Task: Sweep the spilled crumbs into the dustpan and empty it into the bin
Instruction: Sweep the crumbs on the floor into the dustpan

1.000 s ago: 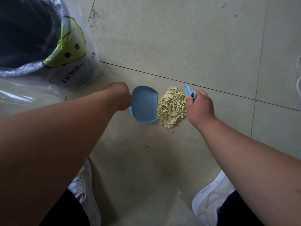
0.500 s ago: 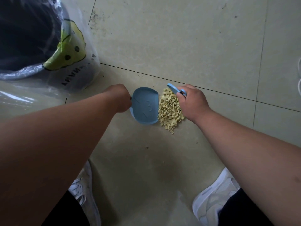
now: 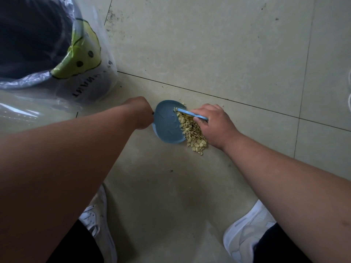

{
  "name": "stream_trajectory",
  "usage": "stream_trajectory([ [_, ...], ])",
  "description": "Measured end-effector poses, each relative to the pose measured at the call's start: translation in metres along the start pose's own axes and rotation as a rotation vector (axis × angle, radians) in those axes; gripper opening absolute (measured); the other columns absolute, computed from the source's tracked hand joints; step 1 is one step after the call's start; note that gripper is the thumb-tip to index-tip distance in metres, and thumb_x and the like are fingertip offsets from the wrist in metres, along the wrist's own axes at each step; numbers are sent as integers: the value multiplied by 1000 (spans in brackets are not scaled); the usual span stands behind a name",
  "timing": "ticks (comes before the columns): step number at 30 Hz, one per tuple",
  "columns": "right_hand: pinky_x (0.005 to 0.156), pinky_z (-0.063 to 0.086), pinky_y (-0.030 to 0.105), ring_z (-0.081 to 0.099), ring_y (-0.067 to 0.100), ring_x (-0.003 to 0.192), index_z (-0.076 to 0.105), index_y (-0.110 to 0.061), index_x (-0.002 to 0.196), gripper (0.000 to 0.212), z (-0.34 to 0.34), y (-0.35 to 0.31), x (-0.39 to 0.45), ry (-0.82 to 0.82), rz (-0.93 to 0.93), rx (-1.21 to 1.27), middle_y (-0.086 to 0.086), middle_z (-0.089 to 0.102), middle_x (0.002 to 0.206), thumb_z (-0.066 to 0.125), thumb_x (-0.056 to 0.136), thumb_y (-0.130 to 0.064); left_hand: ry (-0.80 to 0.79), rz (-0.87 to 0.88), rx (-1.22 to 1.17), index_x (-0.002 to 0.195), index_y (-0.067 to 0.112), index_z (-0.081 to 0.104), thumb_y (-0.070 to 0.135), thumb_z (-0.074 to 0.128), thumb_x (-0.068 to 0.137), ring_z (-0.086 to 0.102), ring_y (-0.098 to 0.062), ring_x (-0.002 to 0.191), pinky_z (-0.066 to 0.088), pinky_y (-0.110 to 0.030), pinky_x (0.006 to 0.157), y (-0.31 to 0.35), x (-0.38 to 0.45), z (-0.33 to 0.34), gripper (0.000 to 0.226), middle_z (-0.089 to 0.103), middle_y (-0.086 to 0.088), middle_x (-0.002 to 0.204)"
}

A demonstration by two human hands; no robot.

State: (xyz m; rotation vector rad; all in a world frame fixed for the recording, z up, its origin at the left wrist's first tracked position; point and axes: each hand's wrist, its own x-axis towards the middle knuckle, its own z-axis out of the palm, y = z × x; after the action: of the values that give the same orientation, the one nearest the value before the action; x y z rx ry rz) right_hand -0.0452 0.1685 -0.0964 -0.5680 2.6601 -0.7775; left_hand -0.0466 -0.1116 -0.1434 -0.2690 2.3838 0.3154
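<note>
A small blue dustpan (image 3: 166, 124) lies flat on the pale tiled floor, its open edge facing right. My left hand (image 3: 139, 112) is shut on its handle, which is hidden under the hand. A pile of pale yellow crumbs (image 3: 193, 133) lies at the pan's right edge, and some crumbs sit on the pan. My right hand (image 3: 214, 124) is shut on a small blue brush (image 3: 191, 113) that lies across the top of the pile, its tip over the pan. The bin (image 3: 28, 40), dark inside and lined with a clear printed plastic bag, stands at the upper left.
My two white shoes (image 3: 247, 234) (image 3: 98, 224) stand on the floor below the arms. Loose plastic of the bin bag (image 3: 38, 111) spreads over the floor at the left. A white cable (image 3: 349, 95) shows at the right edge. Dark grout lines cross the tiles.
My right hand has moved left with the brush, pushing the crumbs against and partly onto the dustpan. The left hand and the pan have stayed put.
</note>
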Motion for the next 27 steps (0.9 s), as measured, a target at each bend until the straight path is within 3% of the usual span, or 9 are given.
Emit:
stream_trajectory([
  [6,93,45,32,56,22,106,69,-14,131,32,-20,8,-1,156,134,28,3,68,114,60,100,-20,5,-4,-23,102,20,82,42,67,88,66,-23,72,46,-27,57,0,1,1,30,73,-4,87],
  [11,88,44,33,61,36,105,72,-6,120,27,-40,46,-14,296,374,-50,16,66,115,58,99,-15,10,1,-24,96,18,81,43,67,90,65,-24,71,45,-28,57,1,-1,-1,29,71,-5,83],
  [15,84,45,36,60,37,102,69,-6,113,24,-40,59,-37,265,506,-123,15,62,116,54,100,-19,12,7,-26,95,21,82,44,67,88,67,-25,72,53,-30,61,1,-6,-4,29,72,-3,83],
  [20,82,48,42,61,43,98,63,-3,117,27,-19,41,-45,94,467,-234,21,58,116,52,99,-19,4,22,-2,92,21,81,42,64,87,66,-24,68,54,-31,60,5,-12,-11,28,71,-4,80],
  [23,82,48,42,61,43,98,61,-1,121,29,-8,26,-45,75,457,-231,21,58,116,51,100,-19,-2,39,26,92,22,80,45,59,86,63,-24,66,49,-29,58,7,-15,-14,32,69,-3,78],
  [27,82,48,38,61,38,98,60,0,123,30,3,8,-43,73,424,-163,19,58,118,50,102,-19,-21,66,57,97,23,82,49,57,86,65,-25,71,56,-32,64,11,-17,-13,39,72,-2,82],
])
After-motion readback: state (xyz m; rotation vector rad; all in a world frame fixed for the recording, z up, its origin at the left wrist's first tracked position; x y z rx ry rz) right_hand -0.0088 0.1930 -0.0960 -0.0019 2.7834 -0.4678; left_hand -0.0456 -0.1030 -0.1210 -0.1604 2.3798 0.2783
